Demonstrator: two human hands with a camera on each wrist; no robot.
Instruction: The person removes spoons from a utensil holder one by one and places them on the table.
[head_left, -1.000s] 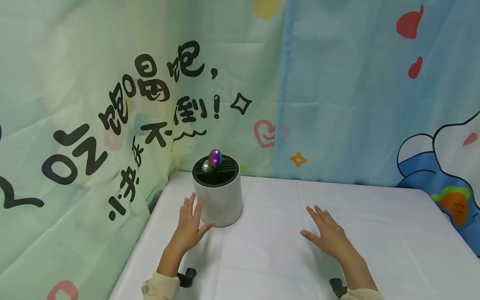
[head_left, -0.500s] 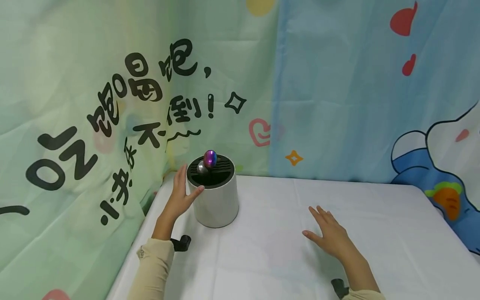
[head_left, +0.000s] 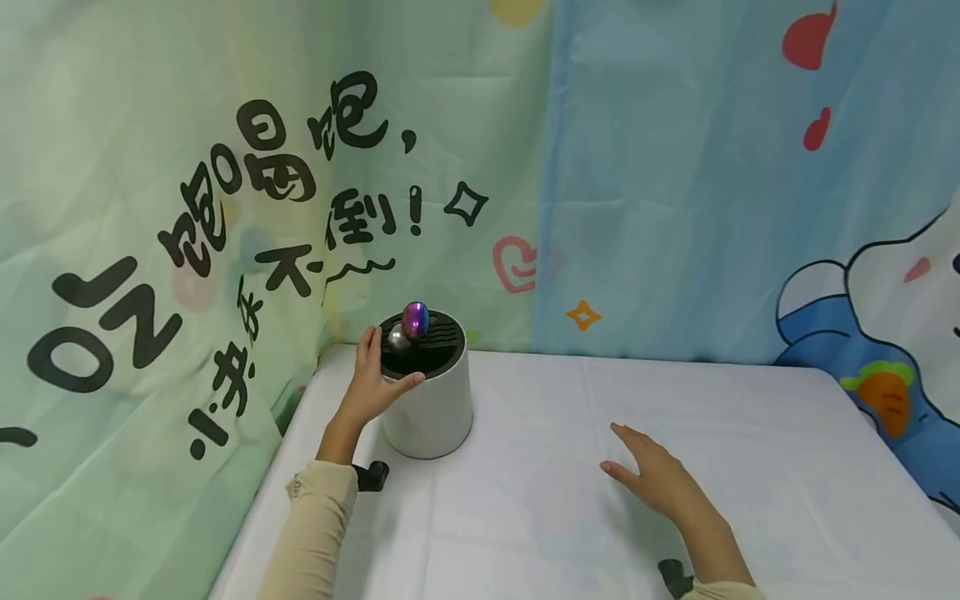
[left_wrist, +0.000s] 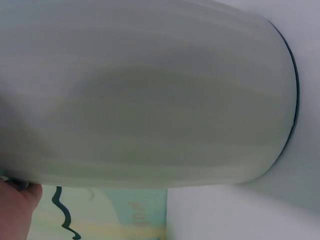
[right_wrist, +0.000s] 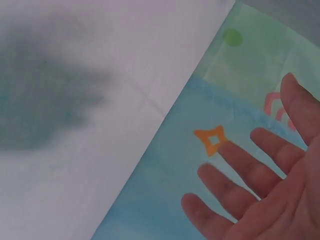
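Observation:
A white cylindrical utensil holder [head_left: 427, 417] with a black slotted top stands upright on the table at the centre-left of the head view. Two rounded shiny spoon-like ends rise from it, a purple one [head_left: 416, 320] and a silver one [head_left: 398, 337]. My left hand [head_left: 367, 390] lies at its upper left side, fingers extended along the rim and thumb across the front; firm contact of the thumb cannot be told. The holder's wall [left_wrist: 150, 100] fills most of the left wrist view. My right hand [head_left: 656, 475] hovers above the table, fingers spread, holding nothing.
A white cloth [head_left: 540, 517] covers the table. Printed curtains stand behind it, a green one [head_left: 442, 125] with black lettering at left and a blue one [head_left: 675, 208] at right. Small black mounts [head_left: 371, 477] sit at both wrists.
My left hand has risen from in front of the holder to its upper left rim, its thumb now farther across the front. My right hand has hardly moved. The view has turned slightly right.

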